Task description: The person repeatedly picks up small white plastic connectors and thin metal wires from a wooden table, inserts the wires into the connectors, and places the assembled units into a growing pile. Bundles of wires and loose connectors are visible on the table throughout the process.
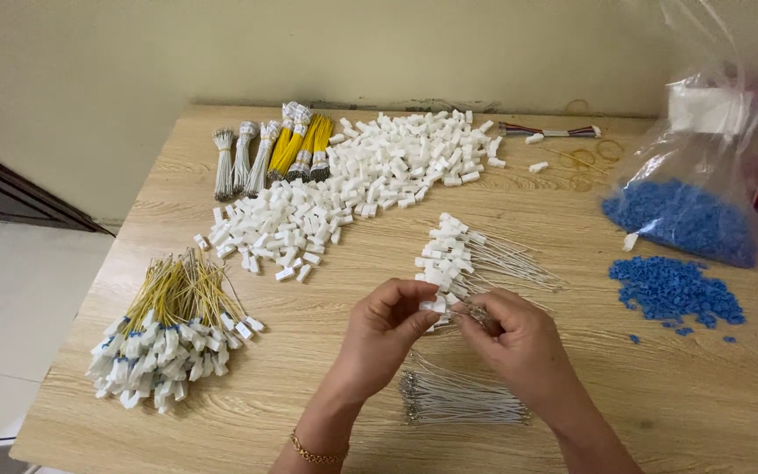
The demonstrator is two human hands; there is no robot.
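Centre frame: left hand (385, 326) pinching white connector (432, 305); right hand (517, 338) gripping thin wire (475, 308); white pile (370, 180) upper centre.

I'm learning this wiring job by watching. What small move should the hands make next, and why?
Probably push the white wire home into the white connector: the left hand pinches the connector, the right hand holds the wire at it, and finished pieces lie just beyond.

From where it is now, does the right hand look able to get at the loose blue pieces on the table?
Probably yes. The right hand is busy with a thin wire, but the loose blue pieces lie to its right on bare table, with nothing between them.
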